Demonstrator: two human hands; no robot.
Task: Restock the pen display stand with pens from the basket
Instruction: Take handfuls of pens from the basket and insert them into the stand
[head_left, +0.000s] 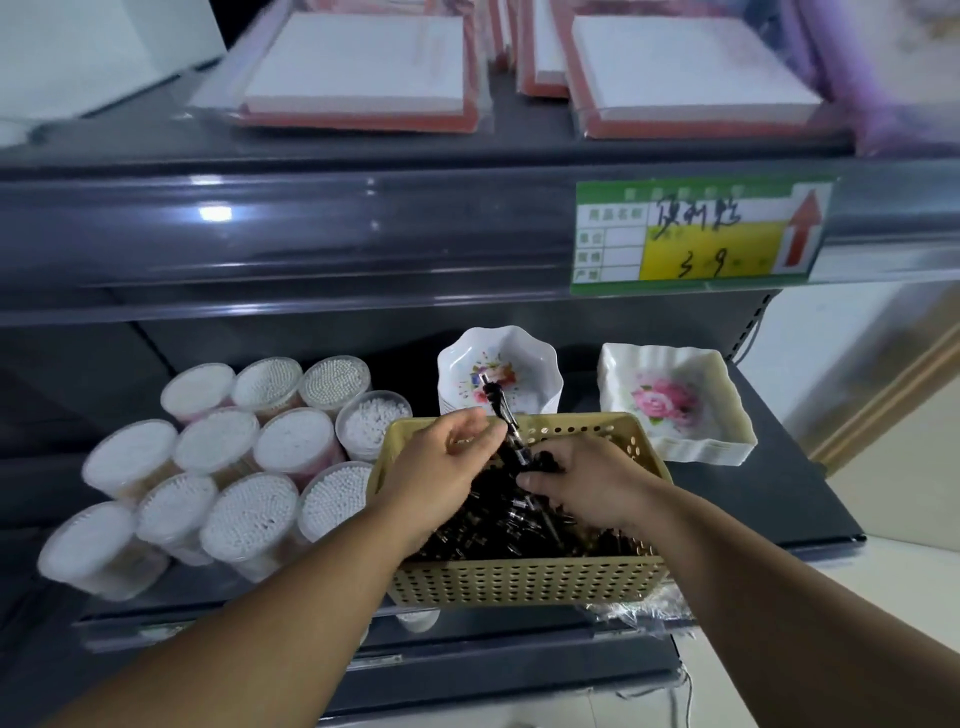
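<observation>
Head view: pens being gathered at the basket, display stand out of sight

1. Forearms. Two bare forearms enter from 6 and 5 o'clock and converge over the basket.
2. Basket (519, 582). Tan, perforated and rectangular, it sits on the lower shelf (769, 467) just below frame centre. It holds a dense heap of dark pens (498, 535), the task's stock.
3. Left hand (441, 467). It hovers over the basket's 10 o'clock corner. Its fingers are curled together and pinch the raised pens (500, 410), a small bunch tilted up toward 12 o'clock. Blur hides how many there are.
4. Right hand (587, 483). It lies palm-down over the heap at 2 o'clock. The fingers are bent into the pile, and the thumb appears to press on the lower shafts of the same bunch.
5. Cotton-swab tubs (218, 452). A cluster of clear, white-topped tubs lies at 9 o'clock of the basket, with the nearest ones touching its wall.
6. Scalloped floral dishes (498, 374). They are stacked at 12 o'clock behind the basket.
7. Square rose dishes (675, 405). They are stacked at 1 o'clock.
8. Price label (696, 234). It is clipped to the upper shelf edge at 1 o'clock.
9. Wrapped paper packs (358, 67). They lie on the upper shelf at 12 o'clock.

Step in hand, by judgement: a handful of pens is being collected and squared up, and none is yet delivered.

The next move calls for lifting the bunch clear of the tangled heap without dragging loose pens out. The stand must then be found, since it is not in frame, and the pens slotted in.
</observation>
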